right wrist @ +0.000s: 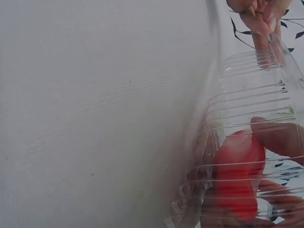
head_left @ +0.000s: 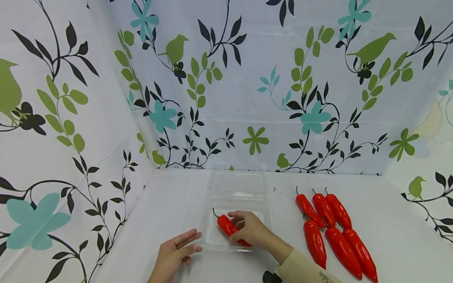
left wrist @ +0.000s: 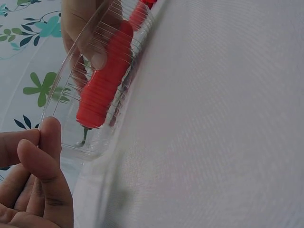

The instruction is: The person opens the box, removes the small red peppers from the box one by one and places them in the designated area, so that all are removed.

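Note:
A glossy red chili pepper [head_left: 226,225] with a dark curved stem lies slanted inside a clear plastic clamshell container [head_left: 212,244]. My right hand [head_left: 249,228] reaches into the container and grips the pepper around its lower half. Through the ribbed wall, the left wrist view shows the thumb against the pepper [left wrist: 102,92]. My left hand [head_left: 177,251] is at the container's left edge, its fingers extended and fingertips at the rim. In the right wrist view the container partly covers the pepper [right wrist: 237,175] and the right fingers.
Several more red chili peppers [head_left: 343,251] lie in two rows on the white table [head_left: 170,188] to the right. The container's lid [head_left: 238,183] is folded back. A dark object [head_left: 271,277] is by the right sleeve. Patterned curtains [head_left: 255,98] enclose the table.

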Available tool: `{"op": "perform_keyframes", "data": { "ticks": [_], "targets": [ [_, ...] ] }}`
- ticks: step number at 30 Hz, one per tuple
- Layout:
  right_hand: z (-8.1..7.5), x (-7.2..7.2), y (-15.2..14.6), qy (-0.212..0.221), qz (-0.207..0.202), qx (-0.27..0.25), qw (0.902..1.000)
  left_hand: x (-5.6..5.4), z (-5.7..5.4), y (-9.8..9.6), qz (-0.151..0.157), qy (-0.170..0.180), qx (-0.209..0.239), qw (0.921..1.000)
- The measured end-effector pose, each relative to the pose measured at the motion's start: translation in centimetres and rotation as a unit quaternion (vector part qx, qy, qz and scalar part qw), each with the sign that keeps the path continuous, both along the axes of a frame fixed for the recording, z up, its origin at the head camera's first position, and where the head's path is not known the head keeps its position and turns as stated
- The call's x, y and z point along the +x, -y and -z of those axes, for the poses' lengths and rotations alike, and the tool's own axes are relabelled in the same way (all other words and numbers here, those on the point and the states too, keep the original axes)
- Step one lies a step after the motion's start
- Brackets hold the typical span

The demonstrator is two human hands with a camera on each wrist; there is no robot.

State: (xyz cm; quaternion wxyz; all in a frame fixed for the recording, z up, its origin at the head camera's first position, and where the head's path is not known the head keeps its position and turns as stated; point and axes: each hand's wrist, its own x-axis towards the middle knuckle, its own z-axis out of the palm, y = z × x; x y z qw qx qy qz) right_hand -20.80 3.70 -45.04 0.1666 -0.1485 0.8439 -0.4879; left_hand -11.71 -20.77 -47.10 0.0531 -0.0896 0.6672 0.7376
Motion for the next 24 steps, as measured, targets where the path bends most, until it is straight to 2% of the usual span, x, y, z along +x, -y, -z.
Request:
{"op": "perform_keyframes", "data": {
  "ticks": [9,14,20,24],
  "targets": [
    [-0.8,0.0,-0.7,0.051,-0.004,-0.072,0.996,0.1,0.0,0.0,-0.01,0.008,-0.006,0.9999],
    [-1.5,0.0,-0.9,0.089,0.003,-0.131,0.9874,0.0,0.2,0.1,-0.012,0.011,-0.012,0.9998],
    [-2.0,0.0,-1.4,0.115,0.008,-0.175,0.9778,0.0,0.1,0.0,-0.01,0.007,-0.006,0.9999],
    [-2.4,-0.1,-1.9,0.144,-0.003,-0.212,0.9667,0.0,0.1,0.0,-0.01,0.006,-0.004,0.9999]
  ]
}}
